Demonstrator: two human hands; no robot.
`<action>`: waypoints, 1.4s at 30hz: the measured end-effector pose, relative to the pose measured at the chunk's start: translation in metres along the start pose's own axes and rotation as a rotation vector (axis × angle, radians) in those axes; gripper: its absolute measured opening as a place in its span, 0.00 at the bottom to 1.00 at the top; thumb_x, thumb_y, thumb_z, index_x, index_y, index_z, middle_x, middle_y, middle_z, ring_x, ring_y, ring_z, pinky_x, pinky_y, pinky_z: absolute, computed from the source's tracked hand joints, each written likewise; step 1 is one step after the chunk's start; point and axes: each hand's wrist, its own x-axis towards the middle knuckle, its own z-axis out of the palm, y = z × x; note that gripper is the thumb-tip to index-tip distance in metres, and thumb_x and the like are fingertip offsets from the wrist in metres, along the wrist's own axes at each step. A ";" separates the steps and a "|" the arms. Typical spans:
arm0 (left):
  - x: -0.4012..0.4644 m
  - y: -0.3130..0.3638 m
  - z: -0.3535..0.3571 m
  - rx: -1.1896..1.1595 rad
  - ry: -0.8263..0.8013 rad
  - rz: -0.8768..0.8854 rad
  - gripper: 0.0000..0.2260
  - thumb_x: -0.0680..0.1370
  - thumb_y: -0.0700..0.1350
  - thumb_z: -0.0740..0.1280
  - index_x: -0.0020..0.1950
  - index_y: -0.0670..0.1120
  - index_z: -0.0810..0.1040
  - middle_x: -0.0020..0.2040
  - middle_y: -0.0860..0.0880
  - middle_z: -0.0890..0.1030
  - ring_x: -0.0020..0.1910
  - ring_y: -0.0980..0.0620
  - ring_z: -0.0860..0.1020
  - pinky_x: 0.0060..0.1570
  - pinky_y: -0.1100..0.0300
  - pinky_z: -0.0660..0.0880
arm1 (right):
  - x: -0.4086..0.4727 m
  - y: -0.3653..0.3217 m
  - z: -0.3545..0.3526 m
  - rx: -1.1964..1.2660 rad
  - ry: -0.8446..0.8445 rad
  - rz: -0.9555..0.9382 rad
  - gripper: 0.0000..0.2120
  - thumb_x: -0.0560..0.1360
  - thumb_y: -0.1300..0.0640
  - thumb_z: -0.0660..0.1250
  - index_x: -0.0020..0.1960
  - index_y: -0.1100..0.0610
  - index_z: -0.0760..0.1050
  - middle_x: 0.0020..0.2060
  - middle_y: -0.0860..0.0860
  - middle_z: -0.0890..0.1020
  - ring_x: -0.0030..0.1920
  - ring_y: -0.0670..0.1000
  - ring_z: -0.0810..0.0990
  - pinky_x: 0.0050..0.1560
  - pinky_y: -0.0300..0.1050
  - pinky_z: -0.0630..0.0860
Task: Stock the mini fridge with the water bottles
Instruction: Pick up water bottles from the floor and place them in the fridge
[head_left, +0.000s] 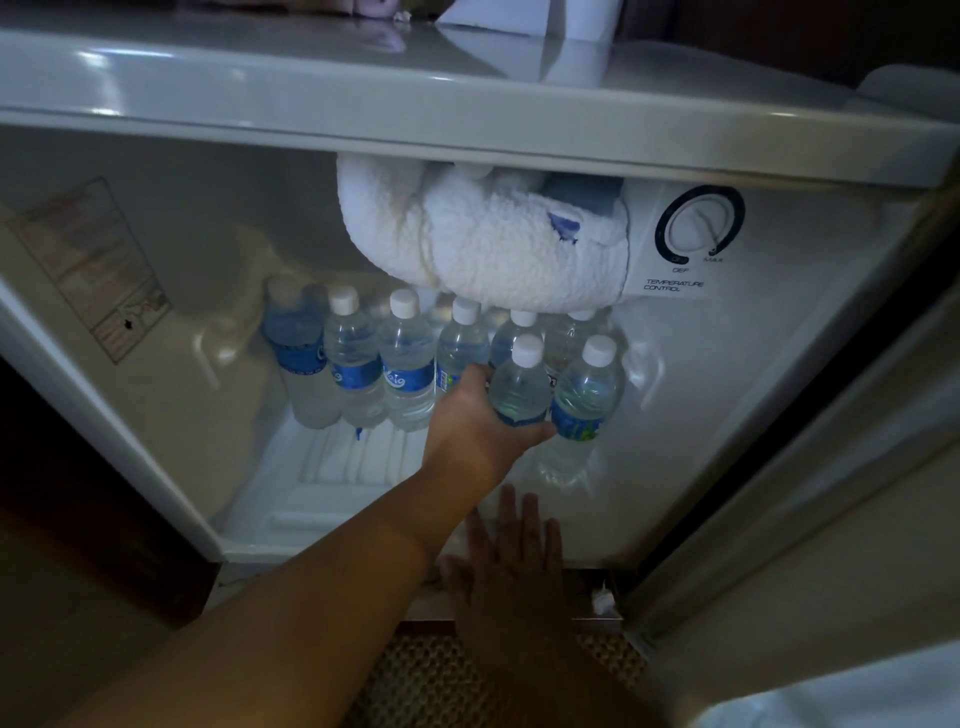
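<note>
Clear bottle (519, 387) within left fingers (480, 375), apparently.

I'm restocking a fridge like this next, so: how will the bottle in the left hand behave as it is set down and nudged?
The bottle looks full, so probably heavy for its size. Tall and narrow, it may tip if pushed near its white cap. The left hand wraps it easily, so the grip seems secure.
</note>
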 end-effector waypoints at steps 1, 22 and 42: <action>-0.001 0.000 0.000 0.002 -0.005 -0.005 0.33 0.61 0.60 0.84 0.59 0.56 0.71 0.49 0.60 0.78 0.52 0.56 0.81 0.52 0.55 0.80 | 0.000 0.000 -0.001 0.003 -0.001 -0.004 0.32 0.84 0.34 0.46 0.83 0.49 0.58 0.83 0.60 0.55 0.81 0.67 0.53 0.74 0.69 0.52; -0.168 -0.012 -0.201 0.252 0.081 -0.129 0.23 0.76 0.62 0.71 0.70 0.62 0.71 0.64 0.60 0.80 0.63 0.55 0.78 0.63 0.54 0.77 | -0.020 -0.036 -0.153 0.191 -0.305 0.059 0.33 0.81 0.31 0.38 0.83 0.40 0.38 0.83 0.53 0.39 0.82 0.57 0.36 0.80 0.62 0.39; -0.314 0.477 -0.464 0.170 0.296 0.007 0.22 0.76 0.60 0.70 0.69 0.61 0.72 0.59 0.64 0.78 0.53 0.62 0.79 0.49 0.70 0.74 | -0.180 -0.124 -0.774 0.424 0.156 -0.013 0.31 0.80 0.31 0.46 0.80 0.39 0.56 0.76 0.44 0.63 0.76 0.47 0.61 0.72 0.49 0.69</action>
